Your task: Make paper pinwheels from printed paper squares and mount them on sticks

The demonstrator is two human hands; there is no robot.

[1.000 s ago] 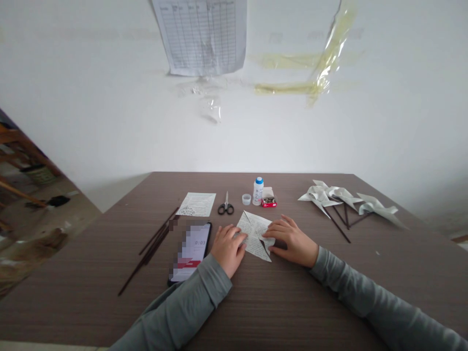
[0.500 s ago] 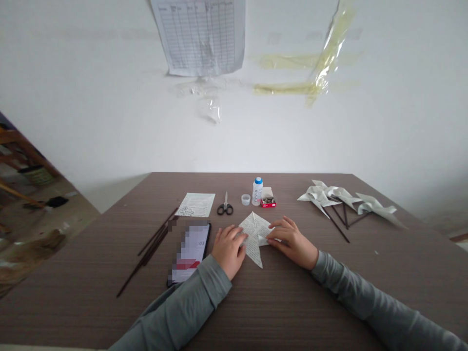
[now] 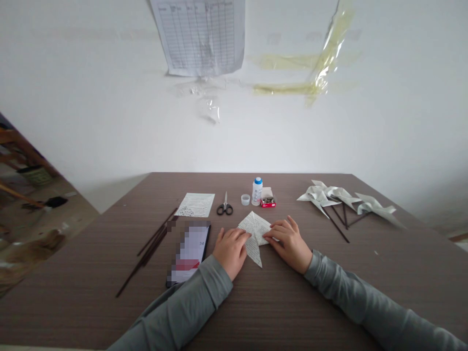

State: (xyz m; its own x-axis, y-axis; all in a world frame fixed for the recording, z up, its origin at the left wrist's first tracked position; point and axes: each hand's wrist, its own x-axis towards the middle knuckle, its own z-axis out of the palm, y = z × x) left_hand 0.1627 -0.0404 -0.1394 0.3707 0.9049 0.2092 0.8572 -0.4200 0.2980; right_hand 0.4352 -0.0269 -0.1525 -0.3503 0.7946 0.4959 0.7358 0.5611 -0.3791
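Note:
A folded sheet of handwritten or printed paper (image 3: 255, 235) lies on the table, shaped like a pointed kite with its tip toward me. My left hand (image 3: 231, 252) presses its fingertips on the sheet's left edge. My right hand (image 3: 288, 243) has its fingers on the right side, over a small folded flap. Both hands hold the paper flat against the wood. The hands hide the sheet's side corners.
On the brown wood-grain table (image 3: 292, 297) lie a phone (image 3: 189, 253), dark sticks (image 3: 149, 248), a printed sheet (image 3: 195, 204), black-handled scissors (image 3: 224, 205), a glue bottle (image 3: 257, 191), a small cap (image 3: 245, 200), a red pin box (image 3: 268, 200) and paper pinwheels (image 3: 340, 201).
My hands have drawn closer together on the paper. The sheet has narrowed, with its right side folded inward, and its lower tip now points down instead of right.

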